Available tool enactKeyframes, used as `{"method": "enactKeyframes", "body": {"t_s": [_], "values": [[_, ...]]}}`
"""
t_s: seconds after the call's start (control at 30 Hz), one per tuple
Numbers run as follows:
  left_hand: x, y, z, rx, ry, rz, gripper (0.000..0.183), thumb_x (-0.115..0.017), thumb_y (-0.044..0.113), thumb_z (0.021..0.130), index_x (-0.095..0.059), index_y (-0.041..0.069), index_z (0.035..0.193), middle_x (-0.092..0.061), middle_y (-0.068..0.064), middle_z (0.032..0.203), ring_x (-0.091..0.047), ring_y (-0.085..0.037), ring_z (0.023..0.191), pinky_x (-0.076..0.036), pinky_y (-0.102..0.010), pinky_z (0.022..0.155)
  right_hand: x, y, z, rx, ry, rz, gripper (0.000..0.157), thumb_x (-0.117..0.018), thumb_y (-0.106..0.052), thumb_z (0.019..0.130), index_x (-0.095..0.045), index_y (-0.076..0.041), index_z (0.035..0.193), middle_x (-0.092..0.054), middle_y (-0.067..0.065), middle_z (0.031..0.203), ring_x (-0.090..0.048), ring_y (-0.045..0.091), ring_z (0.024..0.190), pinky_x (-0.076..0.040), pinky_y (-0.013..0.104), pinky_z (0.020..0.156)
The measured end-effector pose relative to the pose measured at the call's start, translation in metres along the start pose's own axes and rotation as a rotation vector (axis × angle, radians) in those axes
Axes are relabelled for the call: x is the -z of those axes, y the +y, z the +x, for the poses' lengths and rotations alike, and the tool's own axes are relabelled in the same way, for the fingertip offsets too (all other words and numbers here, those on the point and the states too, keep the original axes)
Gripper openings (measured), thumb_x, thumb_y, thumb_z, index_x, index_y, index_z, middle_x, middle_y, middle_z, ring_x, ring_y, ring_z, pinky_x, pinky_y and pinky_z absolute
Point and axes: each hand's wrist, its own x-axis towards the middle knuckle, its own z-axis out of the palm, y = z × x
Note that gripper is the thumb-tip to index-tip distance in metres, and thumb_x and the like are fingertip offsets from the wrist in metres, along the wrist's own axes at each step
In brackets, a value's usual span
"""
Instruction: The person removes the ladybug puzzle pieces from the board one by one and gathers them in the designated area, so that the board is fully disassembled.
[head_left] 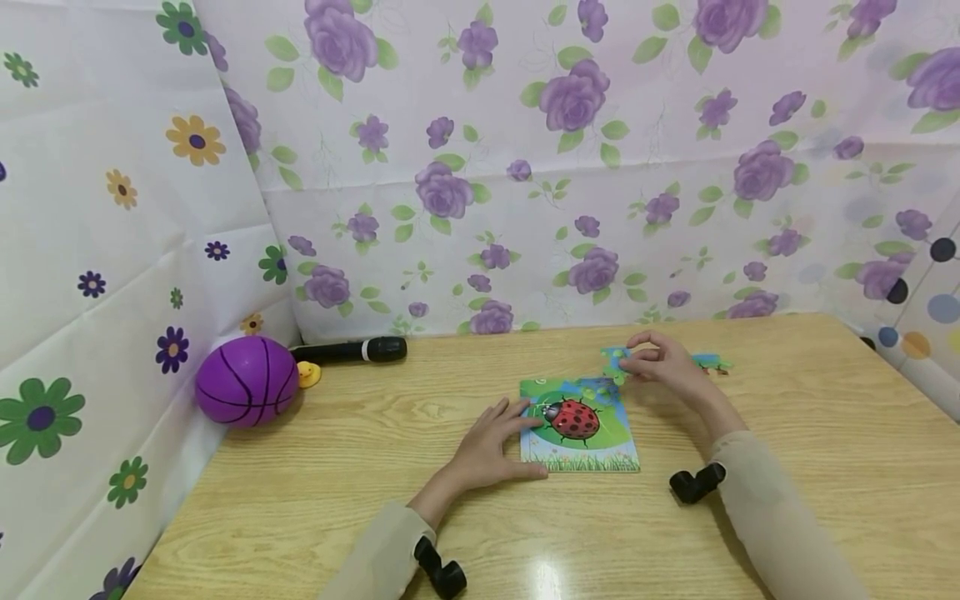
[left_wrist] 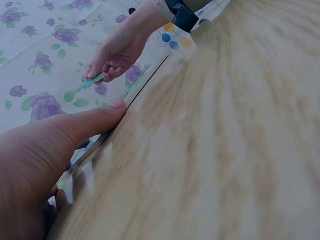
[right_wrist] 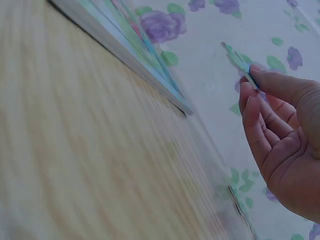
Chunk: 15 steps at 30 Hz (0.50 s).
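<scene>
Ladybird puzzle (head_left: 581,457) lay flat on the table (head_left: 337,500), its red, black-spotted insect set on green and blue. We rested our left hand (head_left: 487,450) against the puzzle's left side, fingers spread wide, with the thumb along the near edge by the left corner. Our right hand (head_left: 663,367) was raised just beyond the puzzle's far right corner, and there we pinched a blue and green puzzle piece (head_left: 615,364) between thumb and fingers, holding it clear of the table. To the right of the puzzle and farther back, partly behind that hand, we had more colourful pieces (head_left: 708,362); we could not tell how many. Well to the puzzle's left we saw a purple ball (head_left: 247,382), a small yellow duck (head_left: 309,375) touching or just beside it, and a black microphone (head_left: 352,351) lying behind the duck.
</scene>
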Motion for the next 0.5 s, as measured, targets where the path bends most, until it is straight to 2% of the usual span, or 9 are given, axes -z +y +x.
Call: {"method": "enactKeyframes", "body": {"t_s": [0.13,0.33,0.5], "values": [[0.0,0.0,0.0,-0.004,-0.001,-0.003,0.069,-0.077,0.051,0.078,-0.055,0.028,0.139,-0.028,0.001,0.162,-0.012,-0.033,0.153,-0.01,-0.058,0.124,0.016,0.004,-0.005,-0.015,0.063,-0.006,0.036,-0.065,-0.027,0.094,-0.05,-0.01,0.123,-0.071,-0.017,0.09,-0.068,0.006,0.084,-0.058,0.025,0.08],[0.0,0.0,0.0,-0.009,-0.001,0.003,0.069,-0.077,0.05,0.078,-0.055,0.028,0.139,-0.029,0.0,0.162,-0.013,-0.033,0.153,-0.011,-0.058,0.124,0.042,0.01,-0.015,-0.013,0.175,-0.112,0.048,-0.063,-0.035,0.095,-0.048,-0.008,0.131,-0.068,-0.025,0.09,-0.067,0.002,0.084,-0.058,0.023,0.077],[0.0,0.0,0.0,-0.007,-0.002,0.009,0.069,-0.077,0.051,0.078,-0.054,0.028,0.139,-0.029,0.0,0.162,-0.013,-0.033,0.153,-0.011,-0.059,0.123,0.062,0.013,-0.023,-0.021,0.245,-0.146,0.039,-0.062,-0.038,0.095,-0.051,-0.02,0.128,-0.067,-0.026,0.091,-0.067,0.005,0.083,-0.056,0.027,0.072]]}}
